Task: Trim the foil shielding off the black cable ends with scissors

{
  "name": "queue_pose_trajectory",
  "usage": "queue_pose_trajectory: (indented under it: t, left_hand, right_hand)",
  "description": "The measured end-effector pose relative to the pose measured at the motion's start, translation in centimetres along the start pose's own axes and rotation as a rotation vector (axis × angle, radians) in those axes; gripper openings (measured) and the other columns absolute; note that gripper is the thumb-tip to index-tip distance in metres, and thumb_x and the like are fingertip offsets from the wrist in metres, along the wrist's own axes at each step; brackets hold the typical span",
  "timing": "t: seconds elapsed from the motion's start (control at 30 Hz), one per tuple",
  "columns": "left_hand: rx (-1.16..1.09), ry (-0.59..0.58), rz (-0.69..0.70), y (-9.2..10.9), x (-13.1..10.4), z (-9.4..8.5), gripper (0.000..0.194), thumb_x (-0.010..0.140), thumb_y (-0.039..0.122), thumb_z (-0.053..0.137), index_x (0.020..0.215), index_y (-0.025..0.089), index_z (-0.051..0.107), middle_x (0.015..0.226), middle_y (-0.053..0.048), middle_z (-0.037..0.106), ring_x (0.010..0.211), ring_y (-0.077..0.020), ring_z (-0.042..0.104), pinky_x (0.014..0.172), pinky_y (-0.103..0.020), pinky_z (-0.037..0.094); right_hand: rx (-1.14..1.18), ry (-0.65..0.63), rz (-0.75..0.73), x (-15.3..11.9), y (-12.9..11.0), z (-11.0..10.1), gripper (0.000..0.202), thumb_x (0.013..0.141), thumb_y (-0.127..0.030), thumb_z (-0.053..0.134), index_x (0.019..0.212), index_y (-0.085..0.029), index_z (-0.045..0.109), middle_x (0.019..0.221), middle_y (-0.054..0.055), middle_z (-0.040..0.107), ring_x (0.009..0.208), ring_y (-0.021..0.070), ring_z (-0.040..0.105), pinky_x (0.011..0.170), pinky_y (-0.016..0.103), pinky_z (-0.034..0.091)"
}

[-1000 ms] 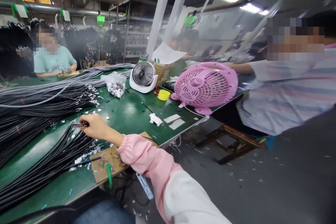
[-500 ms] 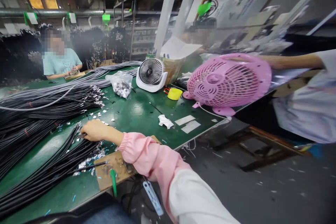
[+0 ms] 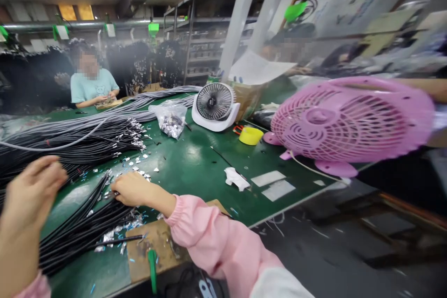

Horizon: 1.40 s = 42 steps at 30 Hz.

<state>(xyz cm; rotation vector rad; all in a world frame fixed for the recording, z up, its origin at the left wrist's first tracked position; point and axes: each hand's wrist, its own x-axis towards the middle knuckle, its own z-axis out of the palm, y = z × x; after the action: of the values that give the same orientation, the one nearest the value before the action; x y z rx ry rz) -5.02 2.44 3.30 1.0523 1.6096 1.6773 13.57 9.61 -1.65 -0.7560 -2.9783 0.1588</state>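
Note:
My right hand, its wrist in a pink sleeve cuff, rests at the stripped ends of a black cable bundle; its fingers are closed and what they grip is hidden. Raised at the left side is my left hand, fingers curled together with nothing visible in them, over the black cables. Foil scraps and blue bits lie around the cable ends. A single black cable crosses a worn wooden board at the table's front edge, where a green-handled tool also sits.
Another black cable bundle and grey cables lie farther back. Beyond are a plastic bag, a white fan, yellow tape, and a large pink fan at the right. A person sits across the table.
My left hand has come into view at the left. The view has shifted, so most things appear farther right. My right hand stays at the cable ends.

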Motion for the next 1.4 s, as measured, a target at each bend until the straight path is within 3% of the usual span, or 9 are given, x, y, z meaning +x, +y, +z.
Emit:
queue_pose_trajectory:
  t: [0.07,0.17,0.33,0.67,0.97,1.4]
  left_hand:
    - [-0.018,0.012,-0.099,-1.0,0.8,0.9,0.022,0.087,0.031,0.07,0.098,0.013,0.067,0.092,-0.004,0.069,0.074,-0.0141,0.066,0.068,-0.031,0.058]
    - [-0.065,0.031,-0.175,-2.3,1.3,2.2,0.024,0.061,0.025,0.087,0.072,0.013,0.071,0.066,-0.001,0.068,0.056,-0.0115,0.062,0.056,-0.024,0.057]
    - [-0.113,0.07,-0.199,-2.8,0.6,2.6,0.031,0.04,0.024,0.089,0.066,0.014,0.074,0.065,-0.003,0.073,0.056,-0.0119,0.065,0.054,-0.02,0.058]
    - [-0.114,0.023,-0.174,-2.2,-0.3,2.8,0.045,0.032,0.031,0.092,0.07,0.015,0.075,0.064,-0.004,0.074,0.06,-0.0161,0.07,0.064,-0.026,0.061]
    - [-0.101,0.0,-0.142,-2.4,-0.3,2.9,0.06,0.034,0.03,0.091,0.089,0.013,0.073,0.061,0.0,0.072,0.057,-0.0158,0.067,0.065,-0.03,0.057]
    - [-0.174,-0.107,-0.105,-1.8,-0.8,2.8,0.078,0.034,0.022,0.09,0.107,0.016,0.061,0.057,0.004,0.07,0.054,-0.0116,0.062,0.059,-0.023,0.05]
  right_hand:
    - [-0.007,0.002,-0.014,-0.4,-0.1,0.0,0.021,0.095,-0.024,0.052,0.1,-0.017,0.071,0.107,0.009,0.074,0.1,0.024,0.07,0.076,0.031,0.051]
    - [-0.007,-0.006,-0.019,-0.9,-0.3,-0.3,0.022,0.096,-0.021,0.05,0.097,-0.016,0.071,0.102,0.01,0.074,0.095,0.0237,0.071,0.073,0.031,0.051]
    - [0.016,-0.038,0.008,-1.2,-0.5,-0.7,0.021,0.095,-0.02,0.051,0.102,-0.016,0.071,0.104,0.011,0.073,0.097,0.025,0.071,0.075,0.032,0.051]
    - [0.022,-0.118,0.049,-1.5,-0.7,-1.5,0.022,0.096,-0.019,0.051,0.106,-0.016,0.07,0.108,0.009,0.073,0.099,0.024,0.07,0.075,0.031,0.049]
    - [0.057,-0.126,0.062,-1.4,-0.6,-1.3,0.022,0.095,-0.018,0.052,0.107,-0.016,0.07,0.109,0.01,0.072,0.099,0.0254,0.068,0.075,0.033,0.047]
    - [0.067,-0.135,0.067,-1.5,-0.6,-1.4,0.023,0.095,-0.017,0.053,0.109,-0.018,0.07,0.108,0.009,0.072,0.093,0.0235,0.068,0.07,0.03,0.044]
